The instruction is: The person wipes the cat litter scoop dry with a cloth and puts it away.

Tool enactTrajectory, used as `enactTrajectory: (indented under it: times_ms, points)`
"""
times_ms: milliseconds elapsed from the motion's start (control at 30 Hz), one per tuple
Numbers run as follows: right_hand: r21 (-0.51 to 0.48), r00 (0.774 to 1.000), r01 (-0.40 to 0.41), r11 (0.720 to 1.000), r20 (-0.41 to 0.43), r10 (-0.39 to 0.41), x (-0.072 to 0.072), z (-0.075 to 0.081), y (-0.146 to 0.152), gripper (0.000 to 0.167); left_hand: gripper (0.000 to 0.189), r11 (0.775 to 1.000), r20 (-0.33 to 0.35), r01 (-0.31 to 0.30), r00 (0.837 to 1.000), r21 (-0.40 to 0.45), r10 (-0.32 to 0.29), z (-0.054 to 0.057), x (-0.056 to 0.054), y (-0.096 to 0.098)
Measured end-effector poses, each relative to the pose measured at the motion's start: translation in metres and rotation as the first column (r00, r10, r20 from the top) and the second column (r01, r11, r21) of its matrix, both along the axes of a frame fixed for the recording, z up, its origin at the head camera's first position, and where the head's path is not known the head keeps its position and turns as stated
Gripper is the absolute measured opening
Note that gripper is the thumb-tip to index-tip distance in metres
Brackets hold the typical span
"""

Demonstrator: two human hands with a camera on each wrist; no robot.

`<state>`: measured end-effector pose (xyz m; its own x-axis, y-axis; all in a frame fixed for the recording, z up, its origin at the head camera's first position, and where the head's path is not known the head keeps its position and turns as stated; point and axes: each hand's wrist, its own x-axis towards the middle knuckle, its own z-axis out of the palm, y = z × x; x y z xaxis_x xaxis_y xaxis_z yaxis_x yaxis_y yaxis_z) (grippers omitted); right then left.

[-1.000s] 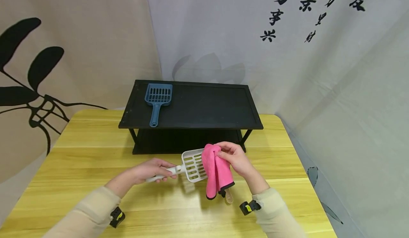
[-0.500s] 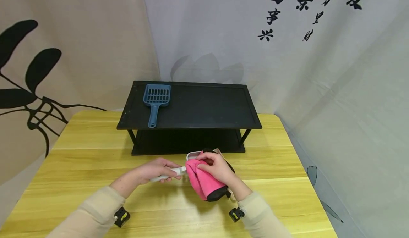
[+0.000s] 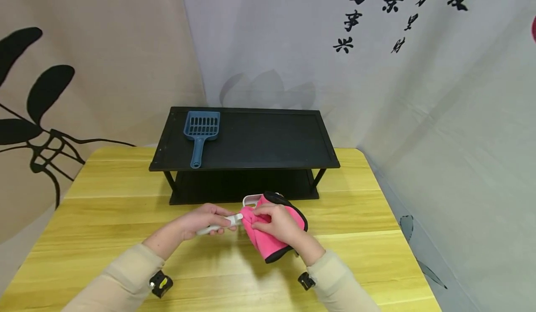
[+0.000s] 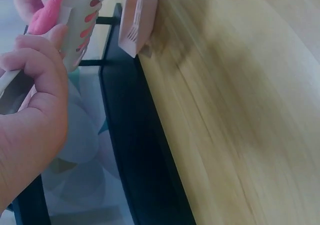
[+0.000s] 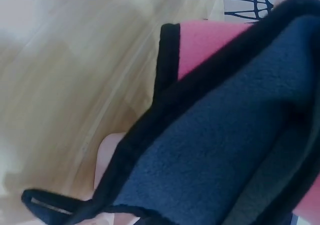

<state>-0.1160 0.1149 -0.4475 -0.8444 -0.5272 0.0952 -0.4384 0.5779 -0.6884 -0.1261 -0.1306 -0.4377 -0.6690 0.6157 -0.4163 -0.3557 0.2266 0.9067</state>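
Note:
My left hand (image 3: 209,220) grips the handle of a white slotted litter scoop (image 3: 252,200), held over the table. A pink cloth (image 3: 265,242) with black edging covers most of the scoop's head. My right hand (image 3: 276,223) pinches the cloth and presses it at the neck of the scoop, close to my left fingertips. In the left wrist view, slots show along the underside of the white scoop (image 4: 80,32). The cloth's dark blue-grey side (image 5: 210,120) and its hanging loop (image 5: 47,205) fill much of the right wrist view.
A black two-tier shelf (image 3: 268,140) stands at the back of the wooden table (image 3: 125,256). On its top, to the left, lies a blue litter scoop (image 3: 200,135). A pale pink scoop (image 4: 137,25) lies on the table, hidden under the cloth in the head view.
My right hand has moved left with the cloth, from the far end of the scoop's head to its neck. The cloth has spread over the head. My left hand keeps its grip.

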Motion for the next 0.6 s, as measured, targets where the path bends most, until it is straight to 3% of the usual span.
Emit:
enactTrajectory:
  times_ms: [167, 333, 500, 600]
  points:
    - [0.030, 0.998, 0.042, 0.999, -0.050, -0.041, -0.001, -0.005, -0.003, 0.014, 0.046, 1.000, 0.001, -0.019, 1.000, -0.009, 0.019, 0.001, 0.001, 0.000]
    - [0.122, 0.990, 0.029, 0.992, -0.141, -0.012, -0.004, -0.011, 0.007, 0.009, 0.047, 1.000, -0.007, -0.009, 1.000, 0.001, 0.009, 0.001, 0.001, 0.000]
    - [0.184, 0.954, 0.064, 0.981, -0.301, -0.005, -0.007, -0.008, 0.022, 0.011, 0.049, 1.000, -0.021, -0.002, 1.000, 0.024, 0.002, 0.004, 0.000, -0.004]
    - [0.171, 0.936, 0.089, 0.981, -0.352, -0.023, -0.009, -0.003, 0.027, 0.012, 0.049, 0.999, -0.023, -0.004, 1.000, 0.043, 0.005, 0.007, -0.002, -0.006]
